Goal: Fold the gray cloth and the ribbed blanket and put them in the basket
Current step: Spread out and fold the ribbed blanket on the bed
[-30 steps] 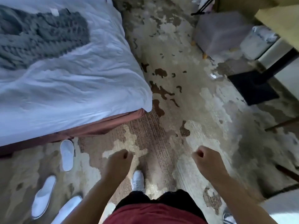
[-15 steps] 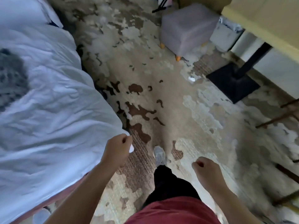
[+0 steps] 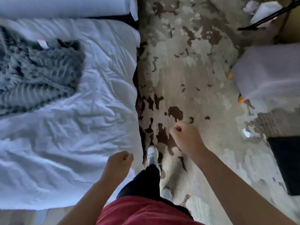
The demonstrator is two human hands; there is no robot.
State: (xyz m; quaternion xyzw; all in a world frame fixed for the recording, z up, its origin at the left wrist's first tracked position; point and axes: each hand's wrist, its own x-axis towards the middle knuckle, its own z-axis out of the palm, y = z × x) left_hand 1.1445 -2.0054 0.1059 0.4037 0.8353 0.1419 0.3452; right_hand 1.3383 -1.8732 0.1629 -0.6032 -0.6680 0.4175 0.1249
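The ribbed blanket (image 3: 37, 73) lay crumpled and unfolded on the white bed (image 3: 90, 127) at ten o'clock, presumably awaiting folding; neither gray cloth nor basket was in view. The left hand (image 3: 119, 161), at six o'clock over the bed's edge, and the right hand (image 3: 186, 137), above the patterned carpet (image 3: 203, 78) at four o'clock, were both curled into empty fists, consistent with walking alongside the bed.

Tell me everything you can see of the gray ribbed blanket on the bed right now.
The ribbed blanket is gray, thick and fuzzy-looking, with raised ribs running across it. It lies unfolded and rumpled on the white bedsheet, toward the head of the bed, cut off by the picture's left edge. A small white tag sits at its upper edge. Neither hand touches it.
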